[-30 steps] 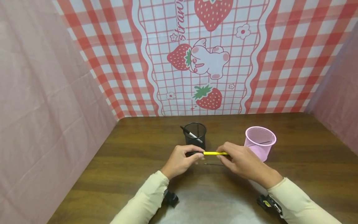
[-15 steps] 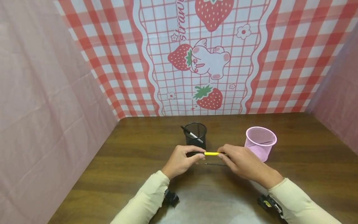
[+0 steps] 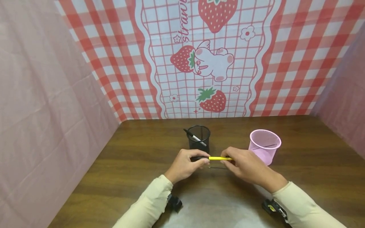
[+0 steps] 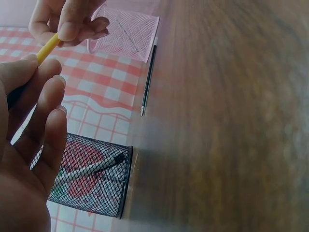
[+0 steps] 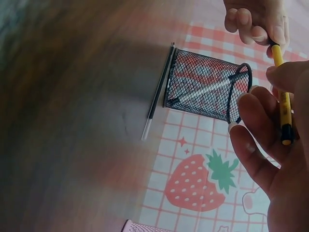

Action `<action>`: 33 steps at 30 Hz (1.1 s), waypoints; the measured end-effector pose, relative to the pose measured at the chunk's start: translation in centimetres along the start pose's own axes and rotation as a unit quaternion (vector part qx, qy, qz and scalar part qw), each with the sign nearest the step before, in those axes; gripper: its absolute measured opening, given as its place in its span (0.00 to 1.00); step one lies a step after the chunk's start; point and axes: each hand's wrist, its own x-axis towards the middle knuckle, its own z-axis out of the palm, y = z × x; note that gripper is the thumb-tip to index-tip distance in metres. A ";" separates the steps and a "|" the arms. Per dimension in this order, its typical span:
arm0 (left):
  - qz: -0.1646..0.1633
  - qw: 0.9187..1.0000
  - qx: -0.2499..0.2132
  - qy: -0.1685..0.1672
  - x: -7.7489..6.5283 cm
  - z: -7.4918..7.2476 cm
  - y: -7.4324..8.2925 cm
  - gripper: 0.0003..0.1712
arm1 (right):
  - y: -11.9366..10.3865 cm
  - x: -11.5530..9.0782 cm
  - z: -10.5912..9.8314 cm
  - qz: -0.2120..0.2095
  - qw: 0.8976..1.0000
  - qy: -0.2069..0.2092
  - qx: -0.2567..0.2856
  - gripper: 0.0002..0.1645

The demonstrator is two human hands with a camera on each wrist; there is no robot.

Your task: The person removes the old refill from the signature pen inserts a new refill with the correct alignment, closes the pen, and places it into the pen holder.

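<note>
I am pinching the slim yellow plastic pen (image 3: 218, 158) with both left hand (image 3: 185, 164) and right hand (image 3: 245, 164); its thin dark refill (image 3: 218, 167) is lying unfitted on the wooden table (image 3: 137, 164), I judge.

Dark brown wooden table (image 3: 137, 164) with streaky grain, carrying two mesh cups and a loose refill.

Standing upright near the middle: a black round wire-mesh pen cup (image 3: 198, 139) with a black-and-white pen (image 3: 195, 136) leaning inside. Standing well to its right: a pink round wire-mesh cup (image 3: 264, 146), a thin dark stick across its inside. Lying flat on the wood in front of the black cup, between the two cups: a thin dark pen refill (image 4: 148, 79) with a pale tip, touching neither cup.
</note>
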 end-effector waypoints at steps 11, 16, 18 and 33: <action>-0.007 1.000 -0.005 -0.002 0.1 0.0 0.1 0.08 | 0.0 0.1 -0.1 -0.021 1.000 0.007 -0.002 0.11; -0.005 1.000 -0.010 -0.006 0.0 -0.1 0.0 0.10 | -0.1 0.1 0.0 -0.019 1.000 -0.004 0.003 0.08; -0.001 1.000 -0.009 -0.008 -0.1 -0.1 0.0 0.11 | -0.1 0.1 0.0 -0.016 1.000 -0.009 0.002 0.07; -0.045 0.998 -0.031 0.008 -0.2 -0.1 1.3 0.08 | -0.2 0.1 0.1 -0.004 1.000 0.027 -0.005 0.18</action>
